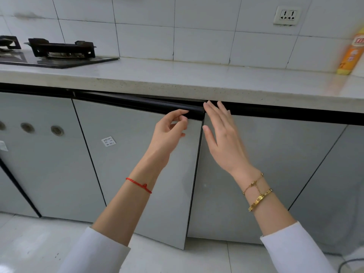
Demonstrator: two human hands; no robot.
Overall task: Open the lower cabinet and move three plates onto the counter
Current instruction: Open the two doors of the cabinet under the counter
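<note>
Nearest the camera, two white sleeves are cut off by the lower frame edge. A red cord [139, 185] is worn on the left wrist, and gold bracelets [258, 194] are worn on the right wrist.

The left hand [167, 133] is closed on the black top rail [137, 104] of the lower cabinet door [141, 164]; the fingertips are hooked over the rail near its right end and are partly hidden behind it. The door is swung slightly ajar, its right edge standing forward of the neighbouring door [266, 174]. Only a narrow dark gap is shown at the top and along the right edge, so the cabinet interior is hidden and no plates can be made out. A small white label [108, 141] is fixed to the door; its print is too small to be read.

The right hand [222, 138] is held open with fingers extended, gripping nothing; its fingertips are placed at the dark recess just under the worktop's front edge, above the neighbouring door.

Beyond, the worktop [187, 75] is seen. At its far left corner a gas hob [59, 54] is cut off by the frame. At the far right edge a yellow bottle [352, 52] is blurred. A wall socket [287, 15] is mounted on the tiled wall.
</note>
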